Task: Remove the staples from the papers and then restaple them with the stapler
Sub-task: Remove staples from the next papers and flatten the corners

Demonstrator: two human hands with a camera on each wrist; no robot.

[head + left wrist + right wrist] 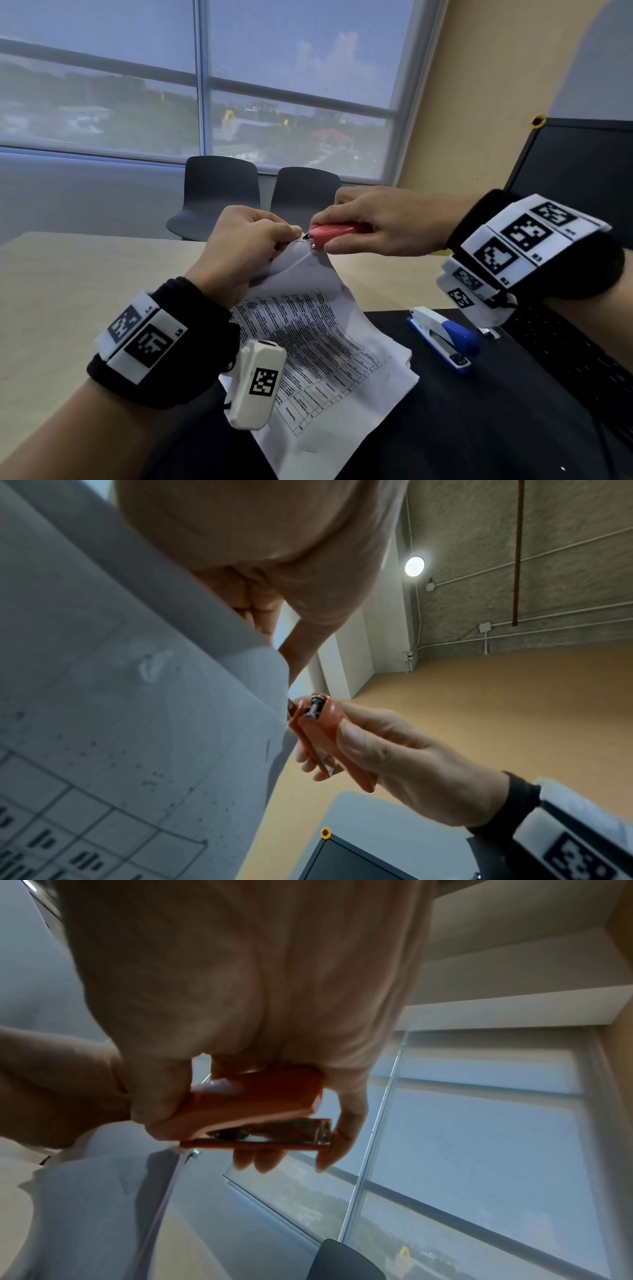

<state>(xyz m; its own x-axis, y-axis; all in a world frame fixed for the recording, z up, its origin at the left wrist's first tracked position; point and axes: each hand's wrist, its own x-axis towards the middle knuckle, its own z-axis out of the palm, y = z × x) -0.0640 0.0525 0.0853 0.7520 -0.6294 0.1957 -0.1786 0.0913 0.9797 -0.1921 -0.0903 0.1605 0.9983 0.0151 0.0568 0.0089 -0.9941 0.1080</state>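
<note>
Staple remover at the papers' lifted corner

The left hand pinches the papers' top corner above the surface; the right hand squeezes the red staple remover at that corner (stapler lies near the surface's right edge, untouched).
</note>
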